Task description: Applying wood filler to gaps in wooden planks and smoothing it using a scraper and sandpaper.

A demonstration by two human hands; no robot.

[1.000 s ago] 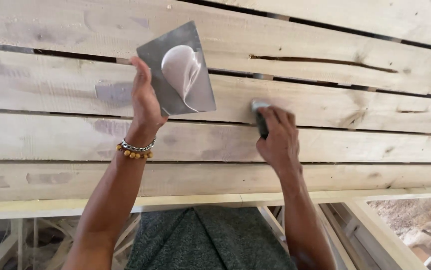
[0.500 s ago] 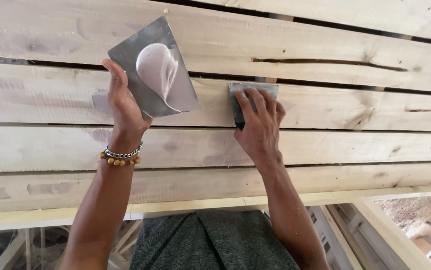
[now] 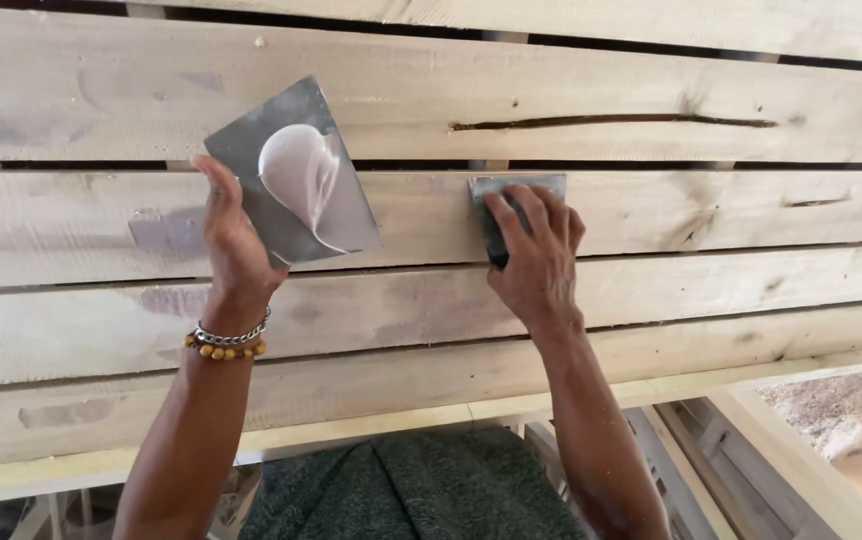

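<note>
Both arms reach up and forward from the bottom of the view to a wall of horizontal wooden planks (image 3: 651,80). The left hand (image 3: 234,245), with a chain and a bead bracelet (image 3: 227,342) at the wrist, grips the lower left edge of a square metal plate (image 3: 291,175), thumb on its face. The plate is tilted, one corner pointing up and to the right, and carries a smear of pale putty (image 3: 301,175) tapering down to the right.

The right hand (image 3: 536,260) presses a flat metal scraper (image 3: 511,195) against the second plank, fingers spread over the blade and closed on it. The blade's wide edge runs level, along the plank, just beneath the dark gap (image 3: 651,165) between boards; its handle is hidden under the palm.

A long dark crack (image 3: 611,122) lies in the plank above, to the right. Bare board stretches right of the scraper. Grey filled patches (image 3: 166,232) show left of the plate.
</note>
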